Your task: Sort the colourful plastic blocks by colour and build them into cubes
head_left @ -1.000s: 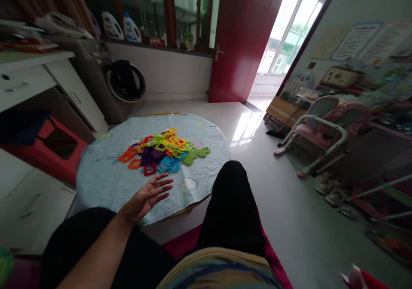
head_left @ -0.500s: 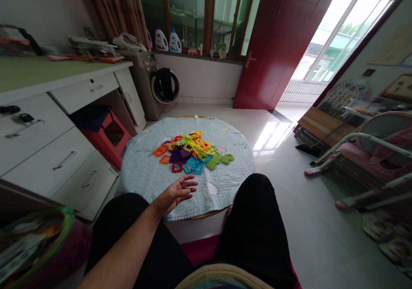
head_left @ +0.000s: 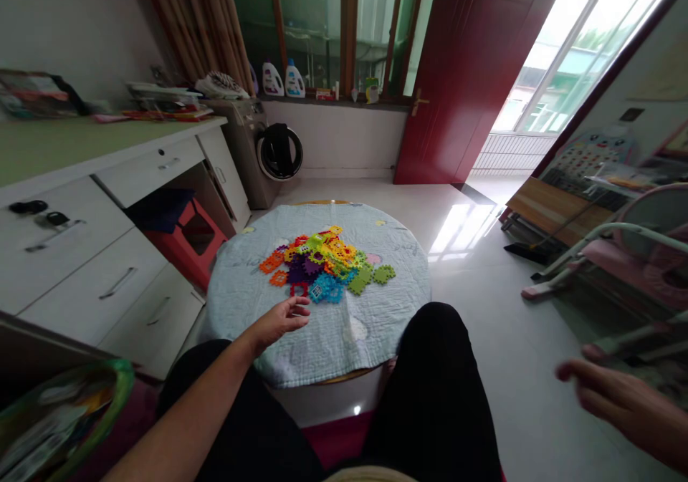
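Observation:
My left hand (head_left: 283, 319) hovers over the near left part of a small round table, palm turned inward and fingers apart, holding nothing. Just beyond its fingertips lies a pile of colourful plastic interlocking tiles (head_left: 322, 253) with notched edges. Closest to that hand are a dark red square tile (head_left: 299, 290) and several blue tiles (head_left: 326, 288); green tiles (head_left: 361, 280) lie on the pile's right side. Off to the right, above the floor and away from the table, my right hand (head_left: 618, 399) is somewhat blurred, its fingers stretched out and nothing visible in them.
A pale blue cloth (head_left: 376, 324) covers the table. A white desk with drawers (head_left: 129, 274) and a red stool (head_left: 201, 242) stand left. Nearer is a green-rimmed bin (head_left: 126, 382). A pink chair (head_left: 613, 263) stands right, and a washing machine (head_left: 247, 160) behind.
My right hand has come into view at the lower right. My left hand has drawn slightly left, away from the blue tiles. The view has shifted a little; the pile looks unchanged.

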